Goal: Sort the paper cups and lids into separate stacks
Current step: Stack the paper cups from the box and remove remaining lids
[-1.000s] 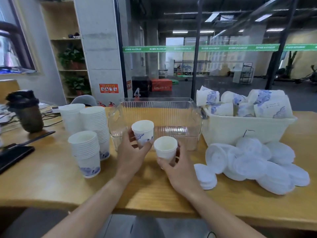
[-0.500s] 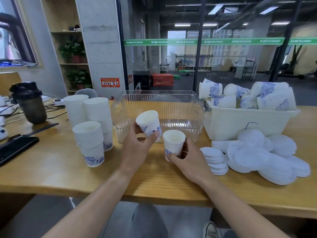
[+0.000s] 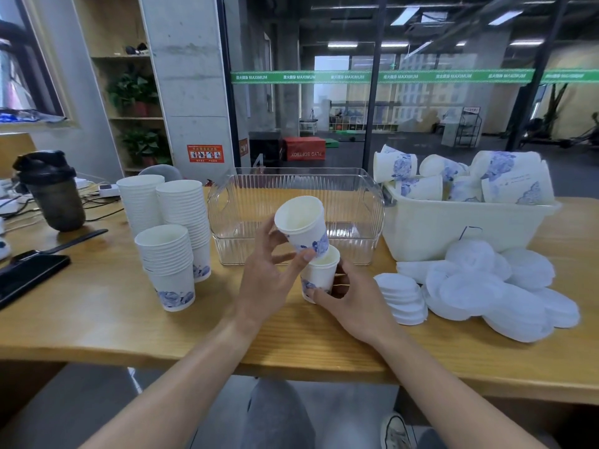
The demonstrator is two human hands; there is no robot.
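My left hand [image 3: 265, 277] grips a white paper cup with blue print [image 3: 303, 226], tilted, its base over the mouth of a second cup [image 3: 319, 275]. My right hand [image 3: 348, 303] holds that second cup upright near the table's middle. Three cup stacks stand to the left: a short front stack [image 3: 168, 264] and two taller ones [image 3: 186, 218] [image 3: 141, 202]. A small neat stack of white lids [image 3: 402, 296] sits right of my right hand. Loose lids [image 3: 496, 286] lie spread beyond it.
An empty clear ribbed bin [image 3: 295, 192] stands behind my hands. A cream tub [image 3: 453, 228] at the right holds several loose cups. At the far left are a dark shaker bottle [image 3: 55, 189], cables and a black phone [image 3: 29, 277]. The wooden table's front edge [image 3: 291, 361] is close.
My left hand brought its cup right and tilted it until its base reached the mouth of the cup in my right hand. The view shifted slightly.
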